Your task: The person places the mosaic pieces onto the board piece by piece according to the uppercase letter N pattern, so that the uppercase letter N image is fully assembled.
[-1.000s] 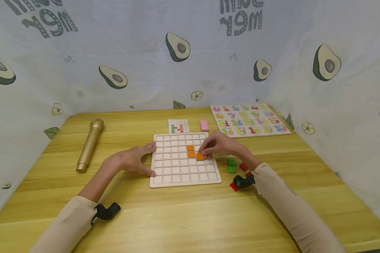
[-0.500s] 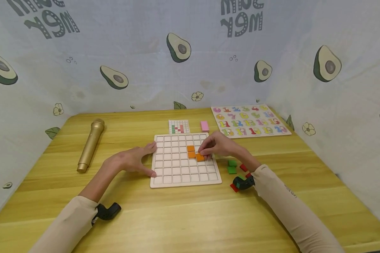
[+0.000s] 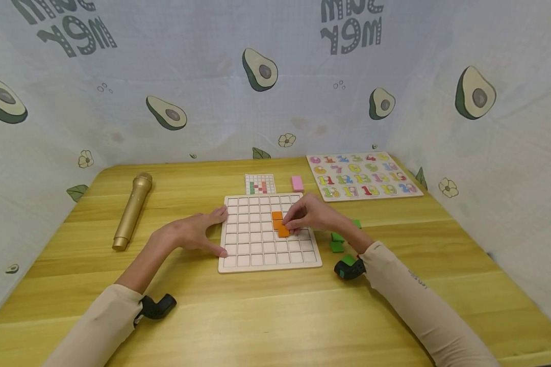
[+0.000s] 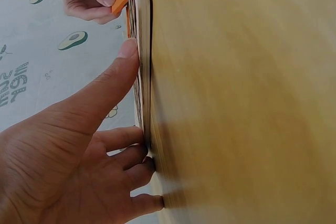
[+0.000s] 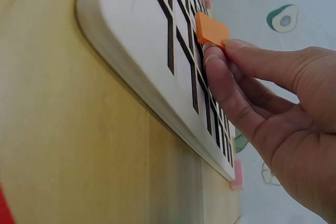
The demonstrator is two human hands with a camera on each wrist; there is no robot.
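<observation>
A pale grid board (image 3: 252, 269) lies flat on the table in the head view. My left hand (image 3: 188, 232) rests against its left edge, thumb and fingers spread and touching the rim. Over the board's right half, my right hand (image 3: 313, 214) pinches an orange square tile (image 5: 212, 28) between thumb and fingertips. In the right wrist view this tile is tilted above the grid. Orange tiles (image 3: 277, 215) sit in the grid just beyond the held one, which partly covers the nearer of them.
Green tiles (image 3: 336, 247) lie right of the board, partly hidden by the right forearm. A pattern card (image 3: 259, 184) and a pink block (image 3: 297, 183) stand behind the board. A number puzzle (image 3: 362, 176) lies back right; a gold microphone (image 3: 133, 211) lies left.
My right hand has moved slightly left with the orange tile, bringing it close to the orange tiles in the grid. The left hand stays at the board's edge.
</observation>
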